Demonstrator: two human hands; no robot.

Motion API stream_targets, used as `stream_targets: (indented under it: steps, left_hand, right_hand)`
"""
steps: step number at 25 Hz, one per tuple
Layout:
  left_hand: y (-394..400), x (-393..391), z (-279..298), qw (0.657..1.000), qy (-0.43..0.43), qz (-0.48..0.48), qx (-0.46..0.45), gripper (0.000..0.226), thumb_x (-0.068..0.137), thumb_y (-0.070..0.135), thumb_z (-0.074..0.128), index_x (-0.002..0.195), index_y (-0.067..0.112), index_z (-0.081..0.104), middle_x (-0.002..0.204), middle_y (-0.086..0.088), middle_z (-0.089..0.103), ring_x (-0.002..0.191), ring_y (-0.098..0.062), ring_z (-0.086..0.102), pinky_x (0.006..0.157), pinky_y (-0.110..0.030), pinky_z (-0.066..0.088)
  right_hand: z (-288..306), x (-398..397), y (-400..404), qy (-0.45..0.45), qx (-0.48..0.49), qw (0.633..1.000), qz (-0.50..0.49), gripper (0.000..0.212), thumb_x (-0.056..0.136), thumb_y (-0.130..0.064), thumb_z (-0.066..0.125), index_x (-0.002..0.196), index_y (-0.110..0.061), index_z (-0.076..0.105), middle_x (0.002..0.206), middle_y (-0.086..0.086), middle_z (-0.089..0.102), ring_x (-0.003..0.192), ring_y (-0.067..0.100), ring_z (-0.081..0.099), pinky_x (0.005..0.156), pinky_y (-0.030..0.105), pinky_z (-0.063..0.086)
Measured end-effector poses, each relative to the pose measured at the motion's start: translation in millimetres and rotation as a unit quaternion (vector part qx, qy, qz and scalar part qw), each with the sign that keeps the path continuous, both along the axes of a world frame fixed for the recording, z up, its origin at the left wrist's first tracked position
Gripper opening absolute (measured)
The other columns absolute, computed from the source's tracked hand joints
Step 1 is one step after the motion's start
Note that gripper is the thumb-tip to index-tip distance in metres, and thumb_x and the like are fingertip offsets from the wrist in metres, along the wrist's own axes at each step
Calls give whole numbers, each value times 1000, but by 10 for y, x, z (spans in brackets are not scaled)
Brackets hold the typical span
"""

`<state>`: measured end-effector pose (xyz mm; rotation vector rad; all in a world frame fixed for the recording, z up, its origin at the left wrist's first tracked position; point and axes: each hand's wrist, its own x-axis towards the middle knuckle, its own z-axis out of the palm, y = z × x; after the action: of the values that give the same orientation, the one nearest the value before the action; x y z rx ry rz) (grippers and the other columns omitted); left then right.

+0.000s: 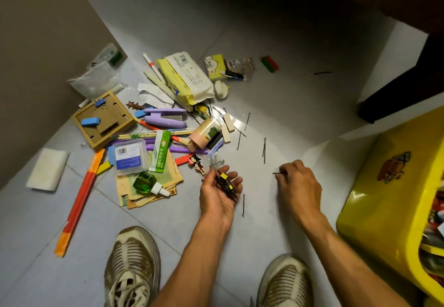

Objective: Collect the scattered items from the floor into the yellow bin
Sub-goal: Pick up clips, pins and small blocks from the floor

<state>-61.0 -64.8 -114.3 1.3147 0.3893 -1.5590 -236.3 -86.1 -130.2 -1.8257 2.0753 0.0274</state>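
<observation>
My left hand [219,192] is turned palm up over the grey floor, its fingers cupped around a bunch of black hairpins [225,184] with small yellow tags. My right hand [299,186] hovers low to the right, pinching a single black hairpin [280,173] between thumb and fingertips. More loose hairpins lie on the tiles, one [243,205] just below my left hand and another [264,150] farther up. The yellow bin [384,201] stands at the right edge, with mixed items inside.
A heap of clutter spreads left of my hands: purple stapler [165,117], green bottle [144,182], wooden frame [103,120], yellow wipes pack [186,77], orange-red strip [79,201], white sponge [48,168]. My two shoes [132,268] are at the bottom. Dark furniture [406,83] stands upper right.
</observation>
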Motion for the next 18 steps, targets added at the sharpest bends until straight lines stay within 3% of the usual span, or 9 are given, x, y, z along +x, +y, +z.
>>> stream_targets:
  steps: [3,7,9,12,16,18]
  left_hand:
    - [8,10,23,1000,0,-7,1,41,99,38,45,109,4,65,78,-12,70,69,-23,66,67,-32,50]
    - [13,18,-26,1000,-2,-11,-1,40,99,39,45,106,5,65,78,-12,70,69,-23,66,64,-31,50]
    - [10,43,-41,1000,-3,-11,2,41,98,40,46,107,5,65,80,-12,70,72,-23,66,67,-32,50]
    - [-50,119,-64,1000,-5,-5,-1,41,98,40,45,107,6,67,80,-11,70,73,-23,66,68,-32,50]
    - [-49,131,-45,1000,-6,-10,-7,42,99,39,45,110,6,66,80,-11,70,71,-23,66,66,-31,50]
    - [-29,113,-44,1000,-5,-24,-4,42,99,40,44,109,5,66,82,-12,70,72,-23,67,66,-32,51]
  right_hand:
    - [-124,151,4,-14,8,1000,-24,18,102,-24,47,102,-9,57,102,8,55,85,24,54,69,32,39]
    - [-103,344,-468,-125,-29,987,-92,17,99,-27,50,89,-14,53,92,6,56,77,22,52,68,33,40]
    - [-128,414,-630,-85,-42,991,-93,20,95,-29,58,86,-11,59,87,6,59,74,23,53,65,31,39]
    - [-209,580,-614,-26,-61,996,-52,19,97,-19,55,89,-6,66,86,11,65,72,25,57,63,30,38]
    - [-130,584,-608,14,-18,999,-29,19,96,-13,44,103,-2,58,97,15,59,83,30,57,67,34,40]
    - [12,592,-556,-53,43,997,-35,17,95,-18,46,93,-7,58,87,10,57,77,25,55,65,34,42]
